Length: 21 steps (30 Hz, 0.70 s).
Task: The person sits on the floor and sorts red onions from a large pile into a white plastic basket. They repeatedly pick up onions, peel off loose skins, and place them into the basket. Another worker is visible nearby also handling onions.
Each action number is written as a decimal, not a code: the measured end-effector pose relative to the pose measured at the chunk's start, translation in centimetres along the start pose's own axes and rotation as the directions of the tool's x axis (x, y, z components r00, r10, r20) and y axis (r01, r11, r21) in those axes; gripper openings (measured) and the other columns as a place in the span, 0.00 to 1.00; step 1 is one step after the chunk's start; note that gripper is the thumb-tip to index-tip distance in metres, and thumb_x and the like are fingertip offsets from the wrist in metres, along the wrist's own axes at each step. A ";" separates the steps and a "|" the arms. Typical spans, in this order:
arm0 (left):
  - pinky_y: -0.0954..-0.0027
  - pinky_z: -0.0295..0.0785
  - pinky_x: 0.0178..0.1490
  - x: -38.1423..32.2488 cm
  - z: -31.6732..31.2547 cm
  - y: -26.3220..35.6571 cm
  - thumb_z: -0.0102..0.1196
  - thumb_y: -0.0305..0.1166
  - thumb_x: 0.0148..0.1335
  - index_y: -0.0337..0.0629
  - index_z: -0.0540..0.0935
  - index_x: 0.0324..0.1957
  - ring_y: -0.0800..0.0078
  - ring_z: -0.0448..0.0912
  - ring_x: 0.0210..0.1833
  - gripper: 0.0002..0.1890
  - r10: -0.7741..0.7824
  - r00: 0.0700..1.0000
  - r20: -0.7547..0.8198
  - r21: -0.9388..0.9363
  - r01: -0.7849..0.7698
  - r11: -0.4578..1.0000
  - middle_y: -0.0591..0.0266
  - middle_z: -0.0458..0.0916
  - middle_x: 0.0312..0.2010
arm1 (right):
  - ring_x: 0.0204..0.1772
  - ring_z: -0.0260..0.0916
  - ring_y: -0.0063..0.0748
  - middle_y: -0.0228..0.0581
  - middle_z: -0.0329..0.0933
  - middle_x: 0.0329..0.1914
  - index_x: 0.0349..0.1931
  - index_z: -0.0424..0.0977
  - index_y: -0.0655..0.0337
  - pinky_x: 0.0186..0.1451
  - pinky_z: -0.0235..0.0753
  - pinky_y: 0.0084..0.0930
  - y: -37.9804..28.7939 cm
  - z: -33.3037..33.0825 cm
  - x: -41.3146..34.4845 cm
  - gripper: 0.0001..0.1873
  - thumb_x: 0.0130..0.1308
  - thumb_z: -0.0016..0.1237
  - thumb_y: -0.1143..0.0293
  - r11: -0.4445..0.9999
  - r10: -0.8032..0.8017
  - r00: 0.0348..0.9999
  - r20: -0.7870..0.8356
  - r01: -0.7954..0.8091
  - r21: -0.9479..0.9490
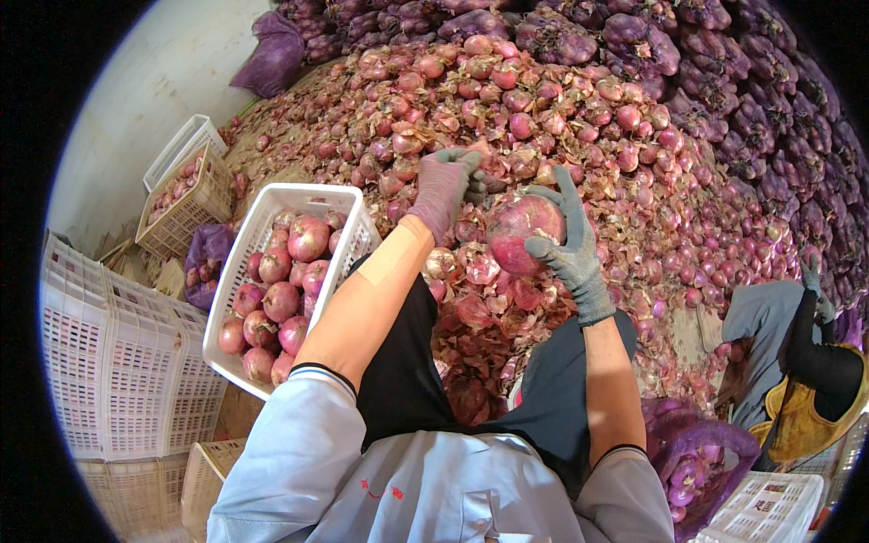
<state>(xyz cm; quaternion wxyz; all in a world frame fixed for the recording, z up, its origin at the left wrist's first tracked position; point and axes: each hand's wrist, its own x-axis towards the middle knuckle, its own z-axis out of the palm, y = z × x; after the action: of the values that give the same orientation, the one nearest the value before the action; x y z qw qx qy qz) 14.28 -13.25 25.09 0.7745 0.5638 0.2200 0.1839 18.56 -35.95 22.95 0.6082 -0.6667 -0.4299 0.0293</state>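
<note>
In my gloved right hand [570, 251] is a large red onion [521, 234], gripped from its right side with the thumb below and the fingers above. My left hand [449, 186], in a grey glove stained reddish purple, is to the left of that onion and apart from it. Its fingers are curled, and a flake of dry onion skin [480, 148] shows at the fingertips; whether they pinch it is unclear. Left of my left forearm, a white plastic crate [227, 285] holds several large red onions [280, 302]. Loose skins [475, 319] cover the ground between my knees.
A broad heap of red onions [519, 125] spreads ahead. Filled purple mesh sacks [753, 129] are stacked behind and right. Slotted crates [139, 360] stand at left. A co-worker [767, 346] sits at right, near an open mesh sack of onions [706, 461].
</note>
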 end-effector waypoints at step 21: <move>0.65 0.79 0.61 -6.4 3.6 -0.5 0.69 0.36 0.62 0.43 0.58 0.77 0.71 0.77 0.64 0.45 0.035 0.728 0.685 -0.036 -0.014 0.999 0.59 0.73 0.67 | 0.74 0.65 0.41 0.44 0.64 0.75 0.76 0.56 0.59 0.77 0.66 0.43 2.8 -0.9 0.8 0.35 0.79 0.38 0.46 0.818 0.200 0.941 -0.272 -0.008 0.575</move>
<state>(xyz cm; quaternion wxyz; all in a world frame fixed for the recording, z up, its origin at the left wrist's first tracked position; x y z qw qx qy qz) 10.94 -19.64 26.44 0.8063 0.5839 -0.0913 -0.0238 21.11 -35.88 21.20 0.8371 -0.4747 -0.2597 0.0805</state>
